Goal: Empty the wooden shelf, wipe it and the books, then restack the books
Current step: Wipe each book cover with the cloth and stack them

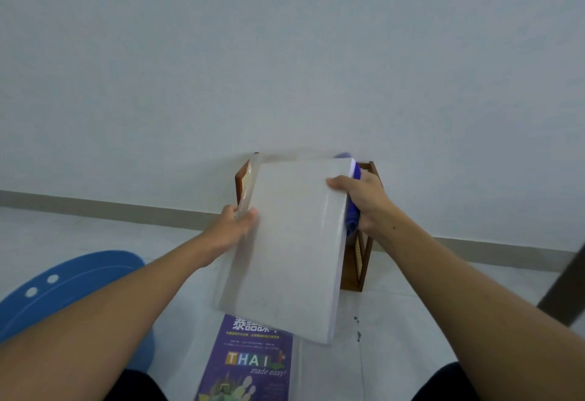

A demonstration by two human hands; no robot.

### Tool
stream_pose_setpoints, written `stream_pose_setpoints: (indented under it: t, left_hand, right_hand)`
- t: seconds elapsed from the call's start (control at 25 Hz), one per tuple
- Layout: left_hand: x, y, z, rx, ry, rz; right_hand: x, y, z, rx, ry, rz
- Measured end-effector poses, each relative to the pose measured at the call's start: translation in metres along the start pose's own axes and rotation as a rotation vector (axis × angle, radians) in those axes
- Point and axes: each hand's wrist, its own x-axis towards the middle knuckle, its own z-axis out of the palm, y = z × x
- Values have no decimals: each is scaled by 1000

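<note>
Purple book (250, 366) nearest; left hand (232, 226) and right hand (364, 201) fingers pinch white book (291, 242), long axis away.

The book (294, 242) is plain glossy white. The cloth (353, 217) is deep blue and the shelf (361, 261) reddish-brown wood. The second book (253, 366) is purple, with white characters, multicoloured "THAI" letters and pale green artwork. A blue object (79, 277) shows two white spots.

Two bare forearms (104, 315) enter from the lower corners of the frame, the left hand (232, 225) and right hand (364, 201) uncovered too. A small dark mole (393, 227) sits on the right forearm near the wrist. At the bottom edge, black clothing (136, 385) covers both legs
</note>
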Motion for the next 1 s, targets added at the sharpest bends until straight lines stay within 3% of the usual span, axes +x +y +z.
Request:
stream_pose_setpoints:
  t: [0.2,0.36,0.56,0.72,0.84,1.0]
  left_hand:
    - [8,-6,-5,-373,-166,-125]
    - [3,8,2,-654,-295,-199]
    - [-6,19,0,-604,-337,-204]
    - [-13,26,5,-636,-411,-125]
    - [-16,39,13,-702,-325,-31]
    - [-18,49,11,-762,-274,93]
  right_hand:
    - [-4,-9,6,151,-54,10]
    - [0,-7,-1,274,6,48]
    - [8,5,-26,215,161,99]
    - [10,11,-44,184,193,120]
    - [13,15,-48,151,222,117]
    - [15,16,-44,88,419,-119]
